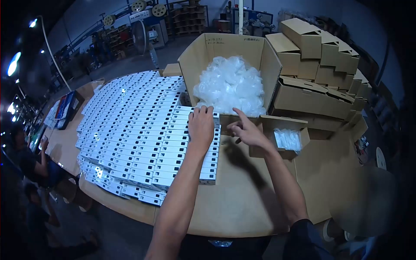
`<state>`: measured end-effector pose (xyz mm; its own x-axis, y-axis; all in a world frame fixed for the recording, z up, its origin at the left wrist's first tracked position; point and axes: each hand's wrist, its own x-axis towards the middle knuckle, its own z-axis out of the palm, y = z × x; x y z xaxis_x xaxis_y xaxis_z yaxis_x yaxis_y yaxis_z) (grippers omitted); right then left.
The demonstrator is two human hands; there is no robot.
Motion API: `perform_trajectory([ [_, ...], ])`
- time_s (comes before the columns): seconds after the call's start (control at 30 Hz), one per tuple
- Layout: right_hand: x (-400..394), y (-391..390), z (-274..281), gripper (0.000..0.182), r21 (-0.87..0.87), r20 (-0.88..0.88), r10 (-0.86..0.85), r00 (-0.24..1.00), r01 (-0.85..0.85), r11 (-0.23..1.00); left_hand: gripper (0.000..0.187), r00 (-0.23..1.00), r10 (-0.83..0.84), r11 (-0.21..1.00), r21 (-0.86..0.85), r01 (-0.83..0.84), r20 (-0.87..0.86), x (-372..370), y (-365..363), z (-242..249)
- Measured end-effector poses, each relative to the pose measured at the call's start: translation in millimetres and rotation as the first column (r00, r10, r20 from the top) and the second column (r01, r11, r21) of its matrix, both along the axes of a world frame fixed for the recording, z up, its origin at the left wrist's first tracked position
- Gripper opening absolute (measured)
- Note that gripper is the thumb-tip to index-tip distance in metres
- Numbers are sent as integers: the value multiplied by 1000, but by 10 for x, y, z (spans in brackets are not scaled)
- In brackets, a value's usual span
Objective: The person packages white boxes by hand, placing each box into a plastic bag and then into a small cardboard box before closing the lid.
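My left hand (201, 126) lies over the far right end of a wide stack of slim white boxes (143, 134), each with small dark square marks. Its fingers curl over one white box (216, 116) in the top row, and their tips are partly hidden. To the right, my right hand (248, 129) hovers above the table with the index finger stretched forward and the other fingers loosely bent, holding nothing. Beside it stands a small open carton (255, 151) with clear plastic packets (287, 139) inside.
Behind my hands, a large open carton (190, 65) holds a heap of clear plastic bags (232, 84). Closed brown cartons (312, 95) are piled at the right. Cardboard covers the table (234, 203). People (32, 156) are at the left, and a fan (140, 37) stands behind.
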<state>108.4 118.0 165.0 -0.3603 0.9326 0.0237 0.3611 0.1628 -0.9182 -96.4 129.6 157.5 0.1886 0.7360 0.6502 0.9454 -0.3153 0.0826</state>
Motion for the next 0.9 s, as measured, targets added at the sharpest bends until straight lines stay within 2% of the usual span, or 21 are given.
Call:
perform_trajectory([
  [0.07, -67, -50, 23, 75, -149, -65, 19, 998, -28, 988, 16, 998, 47, 999, -14, -47, -36, 11, -26, -10],
  [0.1, -80, -69, 45, 76, -223, -99, 31, 995, -52, 973, 11, 998, 57, 997, 47, -55, -38, 19, -54, -18],
  [0.2, -97, -82, 56, 71, -477, -396, -48, 917, -160, 864, 12, 994, 98, 993, 65, -95, -45, 68, -71, 32],
  [0.23, -87, -61, 54, 66, -524, -505, -68, 861, -243, 816, 13, 997, 73, 995, 68, -71, -25, 74, -106, 114],
  [0.33, -85, -21, 126, 62, -459, -781, -49, 622, -519, 721, 19, 995, -69, 996, 63, 64, 75, 163, -234, 457],
  [0.37, -90, 62, 62, 51, -395, -827, -44, 560, -524, 754, 24, 989, -124, 991, 55, 120, 80, 201, -290, 599],
  [0.47, -184, 209, 96, 37, -337, -912, -188, 364, -405, 850, 27, 938, -293, 952, -40, 305, 183, 266, -395, 892],
  [0.5, -162, 211, 180, 27, -345, -909, -214, 357, -361, 866, 29, 908, -339, 917, -132, 378, 245, 239, -458, 1018],
  [0.53, -75, 234, 273, 21, -280, -906, -108, 410, -386, 879, 28, 868, -415, 875, -141, 463, 273, 153, -376, 1062],
  [0.6, 96, 167, 541, 19, -193, -662, -63, 747, -88, 977, 25, 829, -384, 858, -175, 484, 407, 58, -161, 1187],
  [0.63, 128, 158, 651, 22, -7, -552, -17, 834, 15, 1000, 24, 809, -353, 877, -134, 461, 470, 66, -6, 1197],
  [0.67, 229, 198, 785, 25, 78, -363, -53, 930, 87, 993, 23, 783, -324, 896, -95, 435, 532, 85, 170, 1154],
  [0.7, 303, 274, 855, 27, 277, -198, -126, 972, 178, 944, 20, 801, -297, 924, -55, 378, 520, 169, 349, 1040],
  [0.73, 360, 340, 923, 29, 478, -44, -230, 972, 222, 850, 20, 809, -323, 896, -116, 428, 490, 255, 458, 894],
  [0.8, 428, 402, 1124, 31, 578, -31, -243, 969, 216, 787, 20, 817, -389, 823, -237, 516, 427, 449, 660, 666],
  [0.83, 461, 427, 1199, 33, 625, -25, -252, 967, 212, 752, 20, 843, -351, 843, -253, 474, 408, 572, 712, 580],
  [0.9, 494, 503, 1286, 35, 603, -21, -278, 960, 234, 762, 19, 888, -273, 878, -282, 387, 369, 783, 810, 412],
])
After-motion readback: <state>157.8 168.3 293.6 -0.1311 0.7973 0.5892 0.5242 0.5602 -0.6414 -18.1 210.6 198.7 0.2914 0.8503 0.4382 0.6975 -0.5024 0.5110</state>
